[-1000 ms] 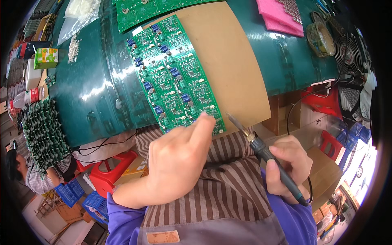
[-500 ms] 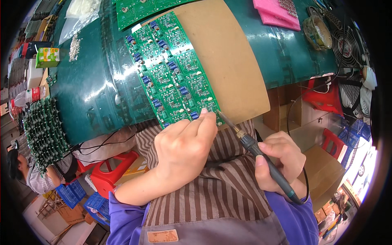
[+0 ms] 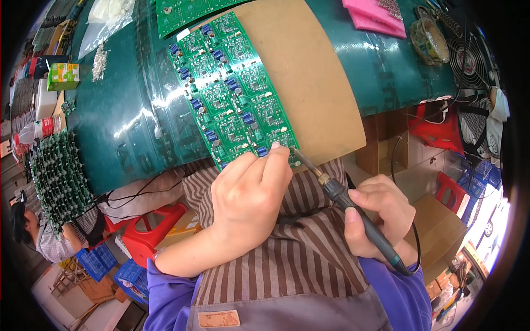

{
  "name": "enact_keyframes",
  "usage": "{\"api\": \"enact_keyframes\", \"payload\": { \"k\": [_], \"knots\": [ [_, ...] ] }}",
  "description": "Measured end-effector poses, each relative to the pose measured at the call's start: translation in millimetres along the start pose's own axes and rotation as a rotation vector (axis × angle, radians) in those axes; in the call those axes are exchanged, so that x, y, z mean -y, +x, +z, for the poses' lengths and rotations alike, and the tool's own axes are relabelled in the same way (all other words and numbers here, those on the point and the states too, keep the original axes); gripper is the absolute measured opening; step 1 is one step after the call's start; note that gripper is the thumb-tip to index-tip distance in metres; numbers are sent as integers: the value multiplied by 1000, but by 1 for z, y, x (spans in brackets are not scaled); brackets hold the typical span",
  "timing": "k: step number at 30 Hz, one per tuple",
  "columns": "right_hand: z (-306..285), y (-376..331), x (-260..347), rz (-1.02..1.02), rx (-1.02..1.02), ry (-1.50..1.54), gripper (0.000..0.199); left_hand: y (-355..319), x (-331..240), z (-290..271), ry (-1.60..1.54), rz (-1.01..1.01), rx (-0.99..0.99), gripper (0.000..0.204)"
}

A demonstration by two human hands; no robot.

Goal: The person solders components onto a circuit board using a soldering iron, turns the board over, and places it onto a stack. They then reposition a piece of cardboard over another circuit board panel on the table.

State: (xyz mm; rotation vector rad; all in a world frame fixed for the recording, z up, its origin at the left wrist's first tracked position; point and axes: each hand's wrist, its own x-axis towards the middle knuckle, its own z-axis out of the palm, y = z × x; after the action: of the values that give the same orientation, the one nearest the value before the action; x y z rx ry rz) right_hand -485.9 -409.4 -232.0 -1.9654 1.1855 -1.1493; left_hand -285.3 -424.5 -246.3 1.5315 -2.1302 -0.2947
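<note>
A green circuit board panel (image 3: 221,110), with repeated sections of small parts and blue components, lies slantwise at the bench's near edge. My left hand (image 3: 248,201) is curled over its near end, with a fingertip on the board. Its thumb and other fingertips are hidden, so what it pinches, if anything, cannot be made out. In my right hand (image 3: 383,215) is a soldering iron (image 3: 371,230) with a dark handle, gripped like a pen. The iron's tip reaches the board's near right edge, close to my left fingertip; whether it touches is too small to tell.
Beneath the panel lies a brown sheet (image 3: 309,71) on the green bench mat (image 3: 127,116). Another green board (image 3: 190,11) sits behind. Pink foam (image 3: 375,19) and a fan (image 3: 467,62) are at the far right; stacked boards (image 3: 58,176) stand left. The iron's cable (image 3: 418,248) loops beside my right wrist.
The board has shifted very slightly relative to my left hand. The soldering iron's tip has moved a little, staying at the board's near right edge. Both grips look the same.
</note>
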Motion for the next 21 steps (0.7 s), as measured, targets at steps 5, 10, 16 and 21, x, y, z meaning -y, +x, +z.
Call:
{"api": "enact_keyframes", "payload": {
  "k": [5, 10, 16, 21],
  "knots": [
    [2, -1, -1, -7, -3, 5, 20, -4, -1, 3, 98, 27, -19, 20],
    [-4, 0, 0, 4, 19, -6, 19, 1, -4, -4, 103, -5, 48, 15],
    [-24, -1, -10, 65, -125, -8, 16, 9, -7, -8, -6, -78, 64, 10],
    [-60, 10, -55, 258, -509, -208, 13, 7, 1, -12, -25, -60, 127, 6]
  ]
}}
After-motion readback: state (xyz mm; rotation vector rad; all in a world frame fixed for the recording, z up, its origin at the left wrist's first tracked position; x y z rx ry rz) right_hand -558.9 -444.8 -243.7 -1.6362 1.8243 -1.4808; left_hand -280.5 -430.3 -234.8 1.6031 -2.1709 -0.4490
